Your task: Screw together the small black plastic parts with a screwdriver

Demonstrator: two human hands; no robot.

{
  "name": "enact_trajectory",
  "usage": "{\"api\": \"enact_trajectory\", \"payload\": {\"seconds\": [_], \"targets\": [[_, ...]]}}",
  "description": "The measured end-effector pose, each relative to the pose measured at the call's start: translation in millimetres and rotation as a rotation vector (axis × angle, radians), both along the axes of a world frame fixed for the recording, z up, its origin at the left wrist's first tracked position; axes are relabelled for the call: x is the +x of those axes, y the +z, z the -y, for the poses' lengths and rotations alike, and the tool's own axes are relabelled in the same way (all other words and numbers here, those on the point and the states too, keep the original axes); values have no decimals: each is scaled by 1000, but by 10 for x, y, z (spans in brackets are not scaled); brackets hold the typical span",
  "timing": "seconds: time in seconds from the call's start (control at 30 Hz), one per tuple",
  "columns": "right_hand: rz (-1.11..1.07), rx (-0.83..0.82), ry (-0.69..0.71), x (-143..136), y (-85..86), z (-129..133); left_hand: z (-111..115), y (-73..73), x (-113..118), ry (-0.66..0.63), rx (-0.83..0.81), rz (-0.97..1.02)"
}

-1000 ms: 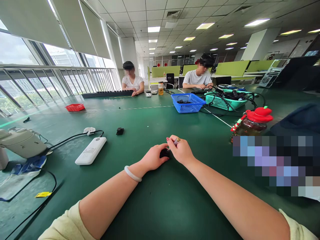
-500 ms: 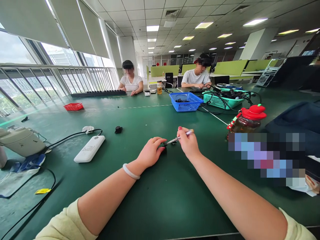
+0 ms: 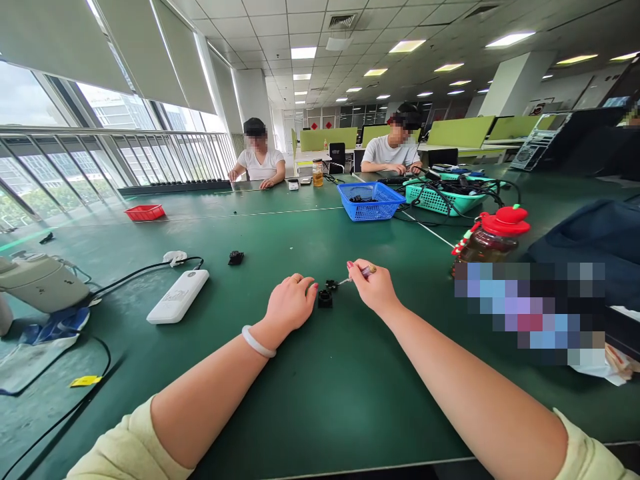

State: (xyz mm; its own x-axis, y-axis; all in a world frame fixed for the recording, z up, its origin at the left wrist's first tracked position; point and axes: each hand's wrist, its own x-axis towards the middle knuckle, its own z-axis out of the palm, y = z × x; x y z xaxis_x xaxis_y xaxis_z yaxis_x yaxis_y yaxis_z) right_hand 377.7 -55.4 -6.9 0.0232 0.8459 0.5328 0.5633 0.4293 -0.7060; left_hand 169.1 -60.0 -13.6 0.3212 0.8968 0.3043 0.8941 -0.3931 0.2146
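My right hand (image 3: 373, 283) grips what looks like a slim screwdriver (image 3: 369, 271), its pale handle between thumb and fingers. The thin metal tip points left, reaching a small black part (image 3: 332, 285) on the green table. Just in front of that part sits a small black square block (image 3: 325, 300) with a round, lens-like opening on top. My left hand (image 3: 293, 301) rests on the table to the left of both pieces, fingers loosely bent and holding nothing visible. Its fingertips come close to the square block; whether they touch it I cannot tell.
Another black piece (image 3: 236, 257) and a white power bank (image 3: 179, 297) with a cable lie to the left. A blue basket (image 3: 371, 201), a green basket (image 3: 445, 197) full of cables and a red-lidded jar (image 3: 493, 240) stand ahead right. Two people sit across.
My left hand has let go of the black block and drawn back left, uncovering it. My right hand has lowered slightly, and the tool now lies flatter, its tip at the smaller part.
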Motion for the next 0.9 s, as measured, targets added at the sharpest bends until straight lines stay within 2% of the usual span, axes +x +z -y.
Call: {"api": "enact_trajectory", "payload": {"seconds": [0.1,0.23,0.4,0.53,0.63,0.7,0.8,0.9], "targets": [[-55,45,58,-48,27,43,1,-4,54,-94,43,14],[-60,73,12,-41,33,42,-39,-57,140,-284,-23,23],[-44,83,-2,-20,-3,15,-70,-112,187,-313,-37,41],[-42,83,10,-26,-12,38,-80,-129,120,-307,-5,67],[-19,79,26,-25,-23,54,-132,-135,-46,-290,-4,67],[-8,82,25,-22,-36,56,-200,-133,-237,-240,-1,68],[-2,78,25,-24,-52,59,-334,-112,-638,-89,-9,47],[14,64,43,-41,-57,73,-453,-77,-1092,155,-5,10]]}}
